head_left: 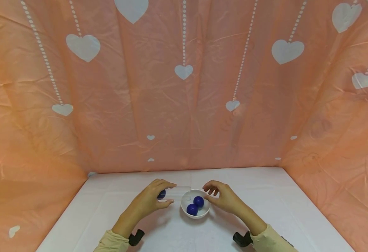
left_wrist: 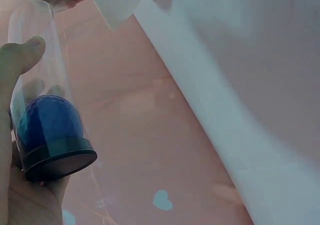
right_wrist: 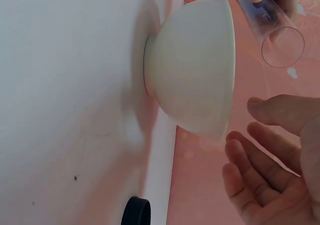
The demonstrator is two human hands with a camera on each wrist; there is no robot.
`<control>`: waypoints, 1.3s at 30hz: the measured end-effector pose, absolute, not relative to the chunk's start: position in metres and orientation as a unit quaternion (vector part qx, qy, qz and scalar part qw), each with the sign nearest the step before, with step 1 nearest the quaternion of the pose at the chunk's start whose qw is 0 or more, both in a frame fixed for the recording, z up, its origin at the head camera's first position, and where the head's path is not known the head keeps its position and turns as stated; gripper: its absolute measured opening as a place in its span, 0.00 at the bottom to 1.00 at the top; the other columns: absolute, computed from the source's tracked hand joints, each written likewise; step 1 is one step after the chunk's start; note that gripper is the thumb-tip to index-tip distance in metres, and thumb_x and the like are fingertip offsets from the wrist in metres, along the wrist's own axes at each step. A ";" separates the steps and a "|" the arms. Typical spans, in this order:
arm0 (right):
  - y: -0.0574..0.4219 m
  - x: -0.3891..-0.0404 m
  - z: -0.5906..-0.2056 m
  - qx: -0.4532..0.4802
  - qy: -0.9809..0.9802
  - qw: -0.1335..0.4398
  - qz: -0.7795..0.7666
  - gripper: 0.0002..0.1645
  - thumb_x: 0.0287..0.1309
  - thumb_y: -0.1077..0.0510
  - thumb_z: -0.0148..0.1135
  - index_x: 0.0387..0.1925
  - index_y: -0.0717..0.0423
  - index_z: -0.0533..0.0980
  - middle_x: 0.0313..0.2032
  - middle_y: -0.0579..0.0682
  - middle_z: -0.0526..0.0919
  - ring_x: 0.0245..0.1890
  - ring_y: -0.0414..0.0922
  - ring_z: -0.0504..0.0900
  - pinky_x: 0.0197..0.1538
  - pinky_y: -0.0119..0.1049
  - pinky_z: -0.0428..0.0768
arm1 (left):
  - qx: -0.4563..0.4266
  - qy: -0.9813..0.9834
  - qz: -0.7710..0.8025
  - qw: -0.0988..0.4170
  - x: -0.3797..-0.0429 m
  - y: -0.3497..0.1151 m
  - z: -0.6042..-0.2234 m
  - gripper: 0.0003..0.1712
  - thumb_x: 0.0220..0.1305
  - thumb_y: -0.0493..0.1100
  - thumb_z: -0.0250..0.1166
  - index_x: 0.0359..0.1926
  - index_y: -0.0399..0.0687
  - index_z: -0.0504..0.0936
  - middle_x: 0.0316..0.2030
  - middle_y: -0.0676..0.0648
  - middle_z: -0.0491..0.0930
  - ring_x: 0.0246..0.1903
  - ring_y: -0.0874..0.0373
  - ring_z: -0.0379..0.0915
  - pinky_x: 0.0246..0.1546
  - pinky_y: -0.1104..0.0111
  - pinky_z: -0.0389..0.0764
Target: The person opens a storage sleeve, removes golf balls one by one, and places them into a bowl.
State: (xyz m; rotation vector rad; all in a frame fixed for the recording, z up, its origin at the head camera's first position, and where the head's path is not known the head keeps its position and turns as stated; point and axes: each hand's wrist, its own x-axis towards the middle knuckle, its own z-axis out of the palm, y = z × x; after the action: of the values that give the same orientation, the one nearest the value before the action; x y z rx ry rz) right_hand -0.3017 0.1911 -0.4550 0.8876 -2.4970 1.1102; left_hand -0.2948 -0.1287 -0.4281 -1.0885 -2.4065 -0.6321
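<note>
My left hand [head_left: 147,202] grips a clear tube [head_left: 181,191] near its black base [left_wrist: 62,164], thumb on one side and fingers on the other. Inside, a blue dimpled golf ball [left_wrist: 52,120] sits against that base. The tube lies tilted on its side, its open end toward the right and overlapping the bowl's edge in the head view. Two blue balls [head_left: 198,201] rest in a white bowl [right_wrist: 195,67] standing on the table. By the bowl's right rim hovers my right hand [head_left: 224,198], fingers loosely bent and holding nothing.
A white cloth covers the table [head_left: 108,206]. Orange sheeting with pale hearts [head_left: 184,147] rises behind it and along both sides. Black wrist mounts [head_left: 136,238] stick out below both forearms. A black rounded piece [right_wrist: 136,212] shows low in the right wrist view.
</note>
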 end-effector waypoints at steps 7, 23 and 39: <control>0.185 -0.299 -0.454 0.309 -0.838 0.106 0.438 0.13 0.59 0.60 0.71 0.46 0.58 0.81 0.40 0.48 0.86 0.37 0.40 0.83 0.43 0.36 0.84 | -0.394 -0.866 -0.227 0.209 -0.295 -0.128 -0.427 0.30 0.54 0.49 0.78 0.58 0.52 0.82 0.52 0.54 0.80 0.54 0.58 0.75 0.56 0.61 0.80; 0.170 -0.292 -0.456 0.339 -0.783 0.074 0.516 0.19 0.60 0.62 0.70 0.51 0.63 0.78 0.44 0.61 0.85 0.41 0.45 0.84 0.48 0.36 0.83 | -0.398 -0.864 -0.225 0.210 -0.295 -0.126 -0.427 0.30 0.54 0.50 0.78 0.58 0.54 0.81 0.52 0.55 0.80 0.54 0.59 0.75 0.56 0.61 0.80; 0.165 -0.291 -0.459 0.321 -0.781 0.053 0.533 0.24 0.58 0.59 0.72 0.53 0.64 0.77 0.45 0.60 0.85 0.42 0.43 0.84 0.50 0.39 0.83 | -0.409 -0.861 -0.212 0.217 -0.294 -0.122 -0.426 0.30 0.54 0.50 0.78 0.58 0.54 0.82 0.52 0.55 0.80 0.54 0.59 0.75 0.57 0.61 0.79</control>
State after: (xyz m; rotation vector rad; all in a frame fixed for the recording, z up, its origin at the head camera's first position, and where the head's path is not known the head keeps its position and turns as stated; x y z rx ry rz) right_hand -0.2915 0.1653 -0.4593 0.9755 -2.3732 1.6208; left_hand -0.2943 -0.1216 -0.4260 -1.1322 -2.3849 -0.5870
